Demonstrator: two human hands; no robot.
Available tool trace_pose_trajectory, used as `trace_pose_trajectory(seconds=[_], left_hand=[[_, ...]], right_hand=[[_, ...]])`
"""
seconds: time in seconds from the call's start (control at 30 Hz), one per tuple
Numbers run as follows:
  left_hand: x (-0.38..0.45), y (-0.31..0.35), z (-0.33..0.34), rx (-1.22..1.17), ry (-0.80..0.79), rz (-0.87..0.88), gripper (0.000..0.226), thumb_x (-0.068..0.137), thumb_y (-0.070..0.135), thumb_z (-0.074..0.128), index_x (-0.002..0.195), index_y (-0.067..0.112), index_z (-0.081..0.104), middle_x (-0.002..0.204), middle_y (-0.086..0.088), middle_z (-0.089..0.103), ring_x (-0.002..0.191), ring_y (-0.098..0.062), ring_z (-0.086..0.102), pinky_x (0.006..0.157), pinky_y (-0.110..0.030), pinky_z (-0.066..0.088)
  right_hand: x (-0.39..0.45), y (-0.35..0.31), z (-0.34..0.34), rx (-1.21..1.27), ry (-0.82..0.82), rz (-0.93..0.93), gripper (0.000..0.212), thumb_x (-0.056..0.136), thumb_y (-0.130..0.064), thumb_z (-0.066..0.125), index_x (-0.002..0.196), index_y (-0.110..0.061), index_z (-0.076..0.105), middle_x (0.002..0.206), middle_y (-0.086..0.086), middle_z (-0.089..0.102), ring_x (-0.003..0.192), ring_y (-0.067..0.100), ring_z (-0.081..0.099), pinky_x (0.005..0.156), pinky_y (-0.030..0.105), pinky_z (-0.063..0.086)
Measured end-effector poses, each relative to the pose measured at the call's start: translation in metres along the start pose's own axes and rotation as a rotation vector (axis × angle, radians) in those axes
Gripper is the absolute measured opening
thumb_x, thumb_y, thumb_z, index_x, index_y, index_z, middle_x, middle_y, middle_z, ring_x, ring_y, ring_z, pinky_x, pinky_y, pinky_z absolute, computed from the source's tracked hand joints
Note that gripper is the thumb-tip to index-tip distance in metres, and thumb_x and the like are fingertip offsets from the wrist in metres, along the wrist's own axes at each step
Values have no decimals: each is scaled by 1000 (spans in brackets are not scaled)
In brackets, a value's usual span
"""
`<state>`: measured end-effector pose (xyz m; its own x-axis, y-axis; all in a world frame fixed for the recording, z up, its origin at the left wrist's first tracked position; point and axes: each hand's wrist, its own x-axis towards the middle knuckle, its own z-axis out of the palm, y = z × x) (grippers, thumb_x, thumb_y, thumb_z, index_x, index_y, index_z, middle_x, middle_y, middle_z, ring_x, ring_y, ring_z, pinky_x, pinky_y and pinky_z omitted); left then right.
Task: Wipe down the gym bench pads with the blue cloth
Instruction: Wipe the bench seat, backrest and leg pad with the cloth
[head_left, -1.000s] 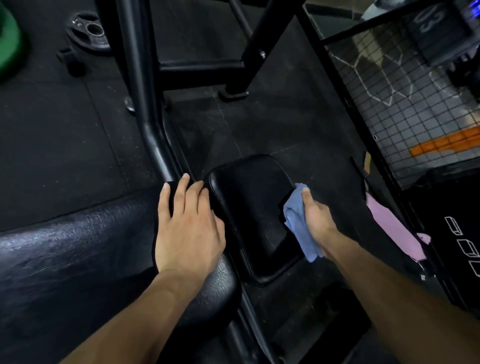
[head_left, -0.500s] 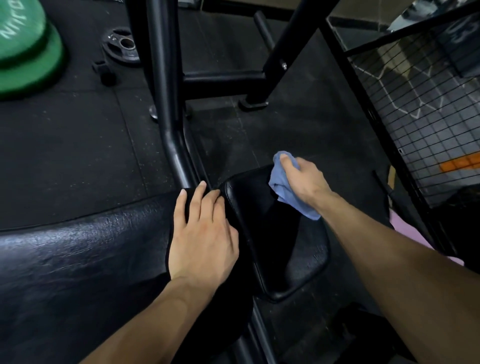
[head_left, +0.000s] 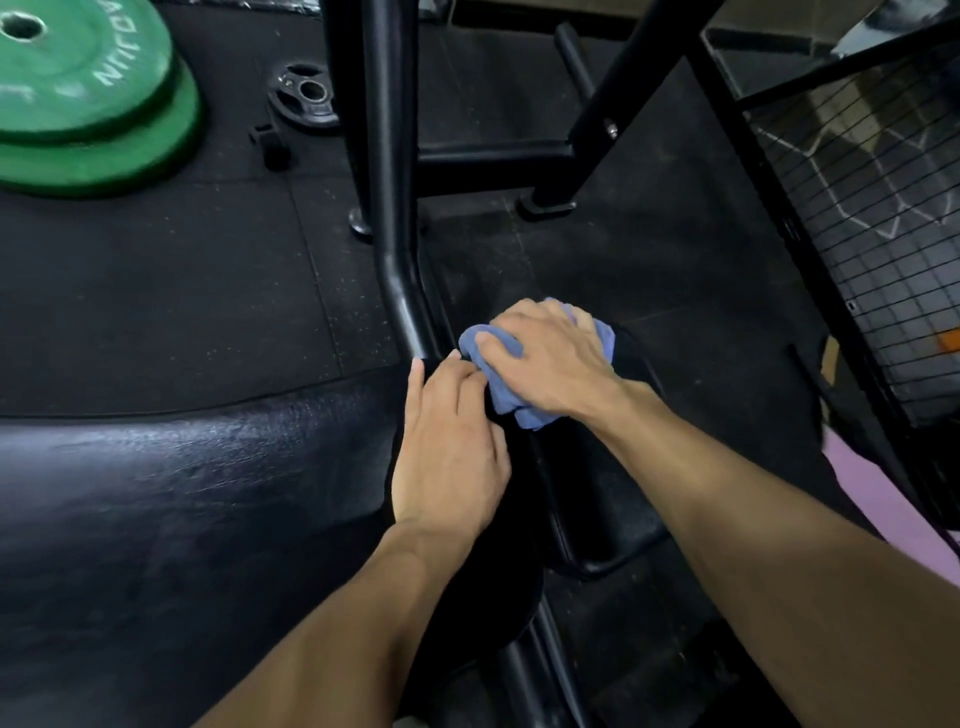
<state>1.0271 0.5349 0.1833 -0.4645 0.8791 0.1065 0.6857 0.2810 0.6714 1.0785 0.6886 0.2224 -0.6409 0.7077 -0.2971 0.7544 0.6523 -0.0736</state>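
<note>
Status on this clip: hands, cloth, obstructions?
Right hand grips blue cloth on small pad. Left hand flat on large pad. Nothing blocking.

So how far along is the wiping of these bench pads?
Done: the long back pad shows a streaky sheen, maybe already wiped. In hand: the right hand presses the blue cloth on the far end of the small seat pad; the left hand rests on the back pad. Left: the seat pad's near part.
</note>
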Motion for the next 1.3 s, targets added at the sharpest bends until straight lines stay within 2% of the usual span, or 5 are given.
trace_pose_trajectory(seconds=[0.17,0.4,0.6,0.77,1.3], left_hand=[[-4,-5,-30,-412,21,-117,45,84,-2,48,115,30,45,120,11,43,100,-10,54,81,-25,46],[-32,-65,-98,79,-86,73,45,89,3,61,134,6,59,145,-10,53,143,-28,46,123,-54,30],[-51,-115,-110,329,-241,212,52,100,27,38,146,9,53,159,-11,44,153,-27,32,126,-52,24],[-51,-115,-109,340,-264,194,55,99,31,36,148,10,50,161,-11,41,156,-26,28,127,-52,23],[-50,-115,-108,308,-249,188,55,96,27,43,147,8,50,159,-9,43,154,-24,30,127,-50,23]], right_hand=[[-38,-16,31,69,117,-62,49,102,-47,26,116,-22,65,129,-8,58,131,17,44,120,53,25],[-85,-59,18,513,377,222,53,102,-47,27,121,-15,65,135,0,59,126,19,51,110,40,40],[-117,-115,59,361,233,292,76,98,-72,13,163,-34,19,174,0,8,161,20,-2,130,49,11],[-101,-126,72,120,269,329,68,102,-53,29,163,-22,26,170,16,22,158,38,15,126,59,20],[-48,-125,57,123,234,260,64,99,-57,26,155,-29,40,163,8,39,157,29,23,128,57,6]])
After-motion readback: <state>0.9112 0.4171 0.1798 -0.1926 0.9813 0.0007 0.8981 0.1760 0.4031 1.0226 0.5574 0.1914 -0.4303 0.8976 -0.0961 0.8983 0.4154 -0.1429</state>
